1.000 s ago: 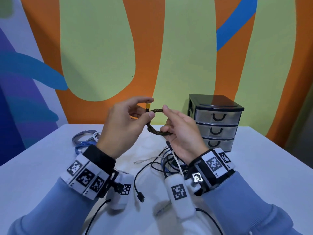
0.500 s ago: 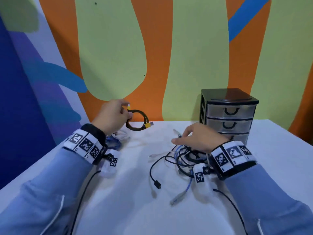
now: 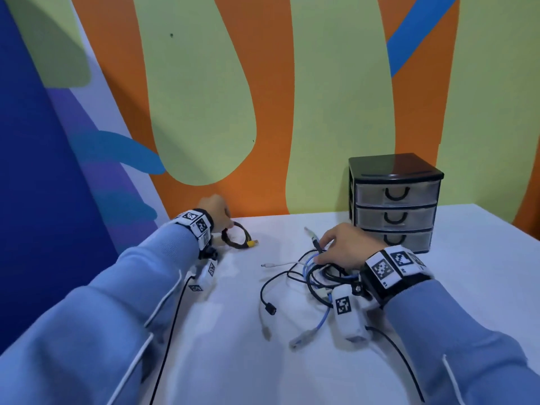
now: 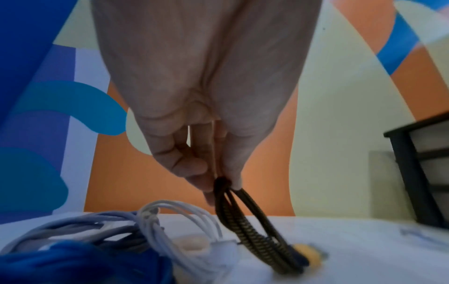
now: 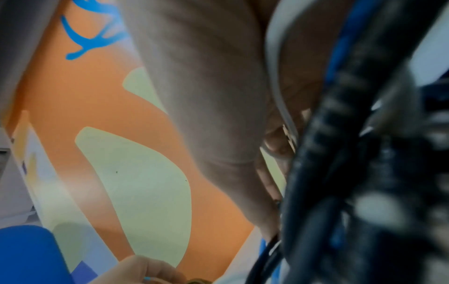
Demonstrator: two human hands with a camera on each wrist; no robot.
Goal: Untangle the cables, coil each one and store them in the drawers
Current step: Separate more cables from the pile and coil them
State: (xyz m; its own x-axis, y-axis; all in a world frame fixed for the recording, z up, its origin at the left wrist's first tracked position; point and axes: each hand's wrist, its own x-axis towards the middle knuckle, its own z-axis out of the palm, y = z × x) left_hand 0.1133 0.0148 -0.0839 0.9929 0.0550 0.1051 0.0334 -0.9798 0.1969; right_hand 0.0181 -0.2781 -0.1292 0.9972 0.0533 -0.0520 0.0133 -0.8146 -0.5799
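The left hand's [image 4: 194, 96] fingers [image 4: 192, 169] pinch the top of the braided coil [image 4: 257, 228], whose lower loops and yellow plug [image 3: 250, 243] rest on the tabletop [image 3: 233, 331] by the wall. Beside it lie white [image 4: 184, 217] and blue [image 4: 73, 259] coiled cables. The right hand [image 3: 347, 247] lies on the tangle [image 3: 315, 273] mid-tabletop, fingers [image 3: 324, 239] bent over a black strand; whether they grip it I cannot tell. The drawers [image 3: 394, 206], all closed, stand just behind that hand.
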